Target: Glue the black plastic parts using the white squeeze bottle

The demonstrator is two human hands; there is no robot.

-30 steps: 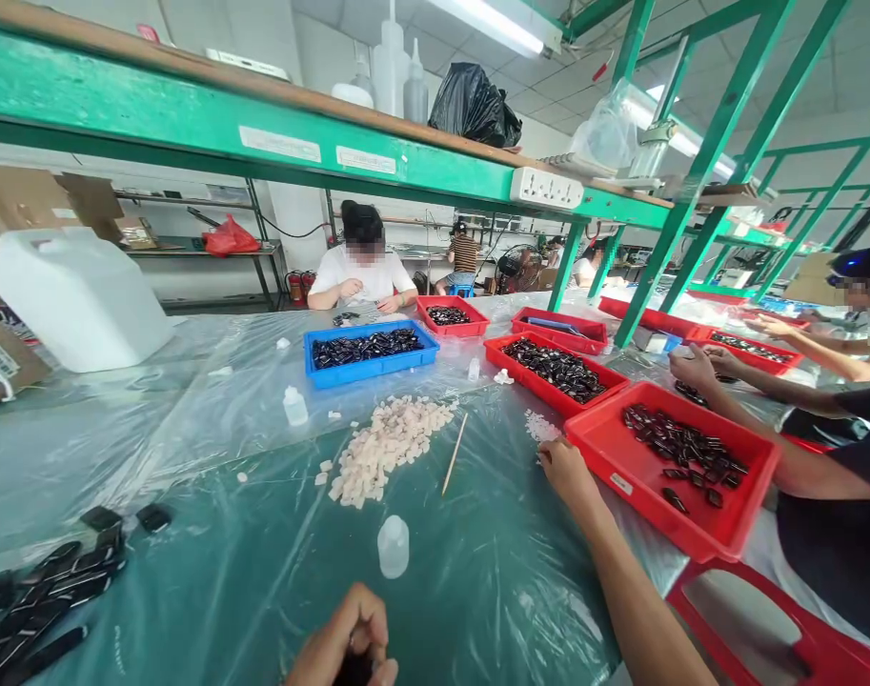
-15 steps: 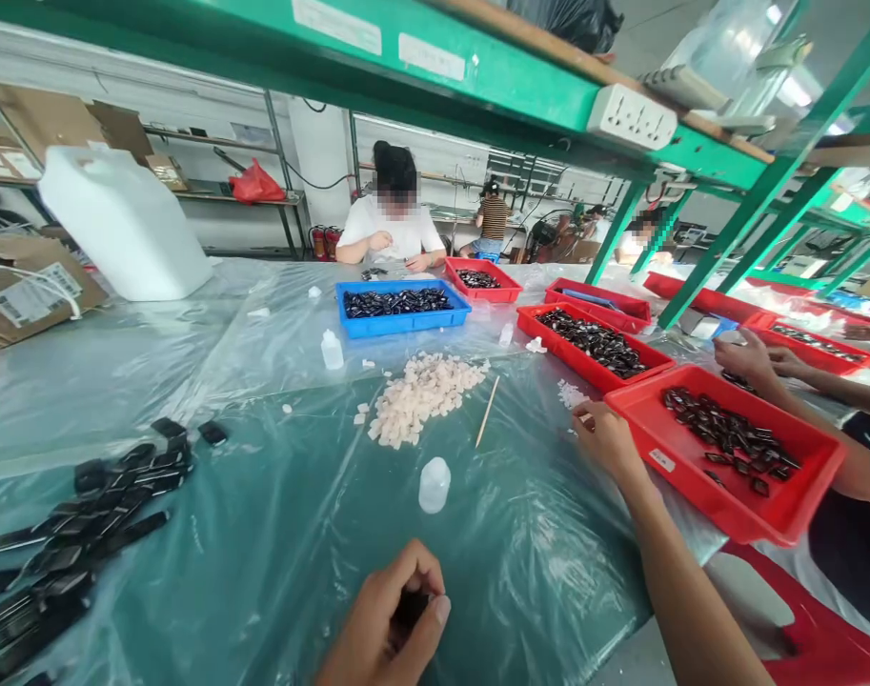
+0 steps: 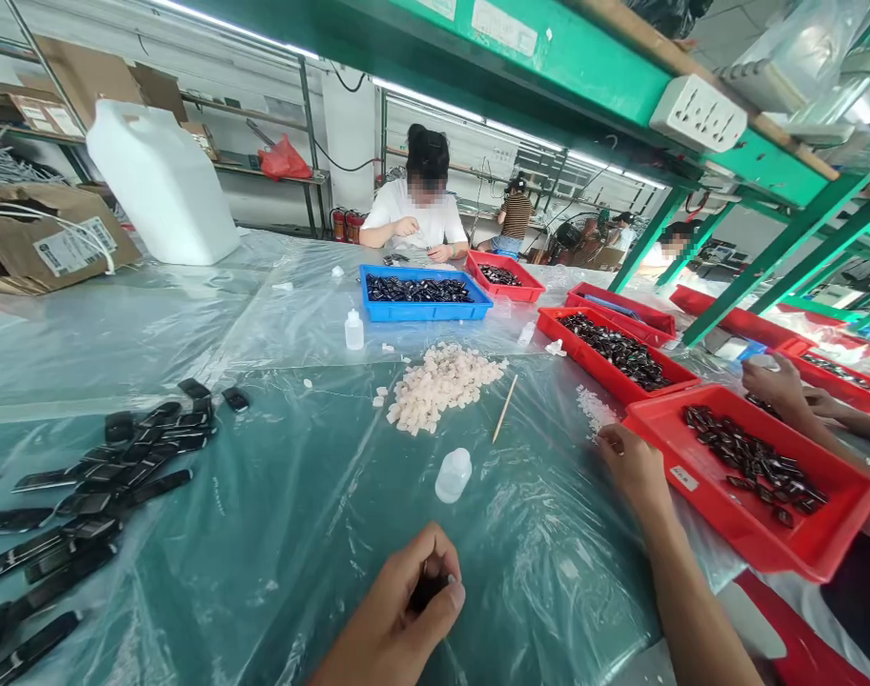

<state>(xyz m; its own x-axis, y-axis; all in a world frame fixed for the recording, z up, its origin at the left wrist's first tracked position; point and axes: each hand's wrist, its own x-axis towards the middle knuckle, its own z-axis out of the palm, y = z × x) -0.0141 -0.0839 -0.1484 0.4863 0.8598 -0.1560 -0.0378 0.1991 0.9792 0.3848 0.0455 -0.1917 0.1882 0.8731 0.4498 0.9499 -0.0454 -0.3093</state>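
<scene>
Left hand [image 3: 398,624] at the surface's [image 3: 298,543] near edge, grip pinching a black part [image 3: 429,591], right hand [image 3: 631,467] at the red tray's [image 3: 720,507] near corner, grip curled under, can't tell; rows [image 3: 120,476] lie by the left edge, a heap [image 3: 753,462] waits in the tray

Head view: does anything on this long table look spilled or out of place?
Mildly. The white pieces sit in a loose heap on the plastic sheet, with strays scattered toward the upright bottle. Black parts lie strewn at left, outside any tray, unlike those in the blue tray. Nothing looks damaged.
</scene>
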